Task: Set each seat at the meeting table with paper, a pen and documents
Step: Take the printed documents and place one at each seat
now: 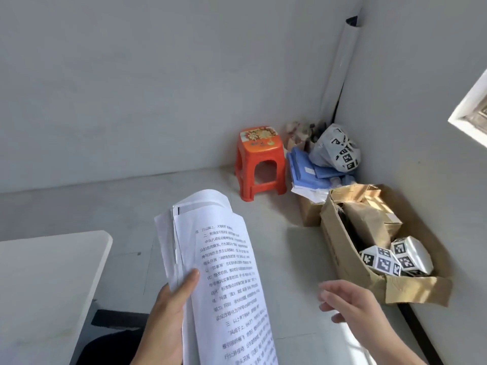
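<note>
Documents (224, 272) cut off at bottom edge; text blurred; table (39, 285) cropped left.

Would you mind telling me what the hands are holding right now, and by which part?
The left hand holds the papers by their left edge, thumb on top. The right hand is open and holds nothing.

You see thin matt paper documents (221, 272), a shiny orange plastic stool (259, 164), and a rough brown cardboard box (342, 248).

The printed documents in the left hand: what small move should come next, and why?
Probably bring the empty right hand over to peel off one set: the left hand pinches the whole printed documents stack in the air, beside the white table.
</note>
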Available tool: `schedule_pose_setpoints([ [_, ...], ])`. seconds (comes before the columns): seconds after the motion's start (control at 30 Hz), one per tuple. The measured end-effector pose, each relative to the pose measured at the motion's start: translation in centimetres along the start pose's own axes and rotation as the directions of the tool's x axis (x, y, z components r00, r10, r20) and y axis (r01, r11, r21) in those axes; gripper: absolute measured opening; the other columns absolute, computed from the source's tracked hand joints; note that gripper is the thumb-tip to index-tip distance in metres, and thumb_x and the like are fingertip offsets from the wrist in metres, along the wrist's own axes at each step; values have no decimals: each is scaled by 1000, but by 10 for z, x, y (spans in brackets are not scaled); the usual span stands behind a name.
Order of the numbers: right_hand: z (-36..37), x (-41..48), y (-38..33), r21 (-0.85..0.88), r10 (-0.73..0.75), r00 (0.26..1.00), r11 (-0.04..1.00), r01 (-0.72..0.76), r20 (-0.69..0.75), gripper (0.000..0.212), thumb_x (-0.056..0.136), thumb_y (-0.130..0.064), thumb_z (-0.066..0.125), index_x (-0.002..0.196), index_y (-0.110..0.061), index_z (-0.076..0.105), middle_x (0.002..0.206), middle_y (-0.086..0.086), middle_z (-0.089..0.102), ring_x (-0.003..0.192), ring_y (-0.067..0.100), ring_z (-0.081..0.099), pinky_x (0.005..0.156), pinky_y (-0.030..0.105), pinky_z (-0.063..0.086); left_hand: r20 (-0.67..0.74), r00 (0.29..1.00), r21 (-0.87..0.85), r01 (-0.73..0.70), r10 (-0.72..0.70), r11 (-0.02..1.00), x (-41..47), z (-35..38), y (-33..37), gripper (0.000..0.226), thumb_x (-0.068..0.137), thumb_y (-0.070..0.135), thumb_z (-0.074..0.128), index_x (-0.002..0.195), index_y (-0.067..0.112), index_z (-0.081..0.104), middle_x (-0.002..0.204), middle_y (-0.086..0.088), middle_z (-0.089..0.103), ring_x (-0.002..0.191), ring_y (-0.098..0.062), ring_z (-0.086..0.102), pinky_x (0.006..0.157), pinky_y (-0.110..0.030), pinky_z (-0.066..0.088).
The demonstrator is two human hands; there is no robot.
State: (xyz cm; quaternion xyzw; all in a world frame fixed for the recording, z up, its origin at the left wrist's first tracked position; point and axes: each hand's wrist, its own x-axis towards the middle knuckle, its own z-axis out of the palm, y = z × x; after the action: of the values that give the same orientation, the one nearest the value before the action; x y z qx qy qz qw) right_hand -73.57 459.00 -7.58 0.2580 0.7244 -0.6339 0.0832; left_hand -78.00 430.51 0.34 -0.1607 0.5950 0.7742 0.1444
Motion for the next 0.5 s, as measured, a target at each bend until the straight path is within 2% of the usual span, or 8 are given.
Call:
schedule_pose_setpoints([
  [0.07, 10, 30, -30, 9, -15, 1000, 1000, 15, 4, 9, 87, 2, 64, 90, -4, 70, 70, 7, 74, 58, 11, 67, 51, 23, 47, -6, 999, 39, -38, 38, 999, 37, 1, 28, 18, 93, 16, 51, 98, 17, 68, 86, 9, 78, 76, 1, 71, 68, -20, 55],
  [0.13, 23, 60, -59, 4, -33, 999, 999, 33, 15, 10, 87, 1, 64, 90, -5, 70, 74, 9, 75, 57, 8, 67, 48, 19, 46, 12, 998, 55, -61, 61, 997, 72, 3, 54, 16, 92, 16, 52, 95, 21, 67, 81, 16, 76, 72, 10, 68, 81, -20, 47],
  [0.23, 42, 102, -92, 3, -48, 998, 999, 48, 30, 10, 88, 0, 63, 91, -6, 71, 80, 13, 75, 59, 8, 67, 51, 20, 46, -7, 998, 38, -68, 68, 997, 117, 0, 80, 13, 91, 18, 53, 91, 24, 65, 75, 21, 74, 68, 15, 65, 78, -17, 39],
  [0.3, 55, 130, -109, -7, -41, 998, 999, 41, 49, 11, 88, 1, 63, 91, -6, 71, 80, 12, 76, 59, 9, 67, 50, 19, 46, 5, 999, 53, -51, 51, 997, 147, -4, 97, 15, 84, 23, 58, 95, 21, 68, 87, 16, 76, 78, 11, 68, 85, -21, 41],
  [0.4, 77, 181, -130, -45, -16, 997, 999, 20, 82, 10, 89, 0, 63, 93, -6, 71, 78, 9, 76, 60, 10, 68, 50, 20, 47, -3, 1000, 27, -30, 30, 999, 195, -19, 116, 38, 72, 31, 74, 106, 17, 69, 103, 7, 76, 95, 0, 69, 94, -30, 43],
  [0.5, 104, 242, -157, -93, -10, 992, 995, 22, 128, 11, 89, -3, 63, 91, -9, 71, 76, 6, 77, 62, 11, 69, 52, 22, 49, -63, 998, -31, -26, 24, 999, 242, -33, 139, 54, 66, 40, 69, 112, 15, 68, 110, 3, 74, 107, -11, 67, 106, -41, 39],
])
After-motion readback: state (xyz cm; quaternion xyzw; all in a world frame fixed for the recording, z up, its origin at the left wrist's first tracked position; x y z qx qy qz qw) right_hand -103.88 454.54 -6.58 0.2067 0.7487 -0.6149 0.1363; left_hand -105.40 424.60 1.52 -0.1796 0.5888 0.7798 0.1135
